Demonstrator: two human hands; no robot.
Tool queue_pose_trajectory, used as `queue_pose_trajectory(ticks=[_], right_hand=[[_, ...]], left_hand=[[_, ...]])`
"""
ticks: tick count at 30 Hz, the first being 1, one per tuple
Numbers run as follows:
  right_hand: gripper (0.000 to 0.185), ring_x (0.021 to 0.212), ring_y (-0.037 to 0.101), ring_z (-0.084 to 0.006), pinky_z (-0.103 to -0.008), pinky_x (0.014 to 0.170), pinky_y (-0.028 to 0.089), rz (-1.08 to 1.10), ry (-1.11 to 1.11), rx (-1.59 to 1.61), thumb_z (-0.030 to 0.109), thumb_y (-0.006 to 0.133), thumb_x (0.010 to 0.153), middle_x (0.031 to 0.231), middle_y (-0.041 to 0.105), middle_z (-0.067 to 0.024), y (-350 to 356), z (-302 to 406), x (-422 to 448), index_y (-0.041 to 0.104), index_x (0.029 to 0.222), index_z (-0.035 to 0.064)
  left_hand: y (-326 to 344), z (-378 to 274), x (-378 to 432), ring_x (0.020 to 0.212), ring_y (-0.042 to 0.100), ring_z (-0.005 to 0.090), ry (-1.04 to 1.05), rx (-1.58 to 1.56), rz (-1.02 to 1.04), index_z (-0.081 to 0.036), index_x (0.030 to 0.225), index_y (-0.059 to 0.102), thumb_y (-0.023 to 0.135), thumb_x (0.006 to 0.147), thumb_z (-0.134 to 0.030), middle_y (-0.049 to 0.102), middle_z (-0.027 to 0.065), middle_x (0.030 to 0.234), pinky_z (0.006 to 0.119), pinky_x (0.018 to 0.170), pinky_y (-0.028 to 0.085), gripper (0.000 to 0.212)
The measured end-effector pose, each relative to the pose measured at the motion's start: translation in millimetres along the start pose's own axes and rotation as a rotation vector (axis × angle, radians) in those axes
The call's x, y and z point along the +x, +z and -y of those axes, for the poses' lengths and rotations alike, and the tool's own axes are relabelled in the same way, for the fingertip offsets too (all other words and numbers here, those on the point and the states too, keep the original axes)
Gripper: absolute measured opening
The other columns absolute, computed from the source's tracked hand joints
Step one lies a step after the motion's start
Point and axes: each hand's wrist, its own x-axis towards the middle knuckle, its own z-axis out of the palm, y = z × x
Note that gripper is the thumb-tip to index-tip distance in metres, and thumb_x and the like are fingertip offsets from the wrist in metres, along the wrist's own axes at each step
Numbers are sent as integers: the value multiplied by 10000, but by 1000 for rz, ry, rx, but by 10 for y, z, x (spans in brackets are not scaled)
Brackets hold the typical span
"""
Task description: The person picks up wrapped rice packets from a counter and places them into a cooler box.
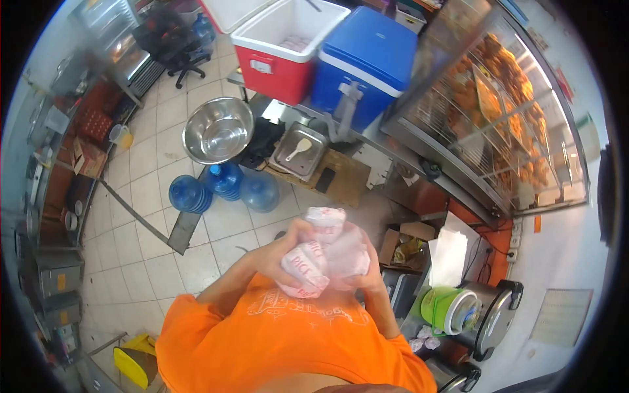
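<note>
Both hands are raised together before my chest, holding a cluster of paper-wrapped food packs. My left hand (pixel 287 250) grips a white wrapped pack (pixel 303 270) with red print, its fingers spread round the bundle. Another printed pack (pixel 325 218) rests at the top of the cluster, against the left fingertips. My right hand (pixel 369 267) cups a paler, pinkish wrapped pack (pixel 348 253) from the right side. The packs press against each other, and their undersides are hidden.
Ahead stand an open red cooler (pixel 280 69) with wrapped packs inside and a closed blue cooler (pixel 366 54). A steel pan (pixel 300 152) holds a rice paddle (pixel 298 149). Blue water jugs (pixel 190 194) and a steel basin (pixel 218 130) are left. Rice cookers (pixel 496 319) stand right.
</note>
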Motion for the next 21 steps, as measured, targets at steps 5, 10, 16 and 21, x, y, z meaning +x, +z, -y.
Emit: queue_pose_trajectory(ticks=[5, 10, 16, 21], right_hand=[[1128, 1370, 462, -217, -366, 1155, 333, 380, 185, -163, 222, 921, 586, 1468, 479, -125, 567, -51, 1163, 338, 1519, -26], [1070, 1354, 481, -209, -352, 1144, 352, 588, 357, -95, 137, 901, 618, 1460, 499, -99, 798, -287, 2127, 354, 1532, 35], [1022, 1315, 527, -229, -362, 1116, 401, 526, 731, 318, 97, 869, 645, 1418, 532, -117, 856, -235, 3268, 359, 1528, 29], [744, 1238, 578, -293, -428, 1034, 495, 342, 381, 644, 183, 691, 870, 1350, 549, -156, 922, 608, 4857, 343, 1522, 96]], left_hand=[[-411, -245, -576, 1314, 413, 263, 79, -53, -348, -106, 1504, 10, 964, 588, -293, 383, 168, 1359, 407, 1113, 350, 1336], [-842, -450, -371, 1298, 502, 323, 336, -530, -896, -164, 1588, -167, 951, 585, -318, 381, 213, 1469, 481, 1084, 420, 1509], [-1651, -302, -178, 1297, 505, 322, 323, -553, -1116, -165, 1589, -165, 947, 589, -322, 376, 216, 1475, 477, 1080, 427, 1504], [-2290, -245, 260, 1297, 508, 322, 316, -562, -1246, -166, 1591, -163, 943, 592, -326, 373, 218, 1480, 473, 1076, 432, 1500]])
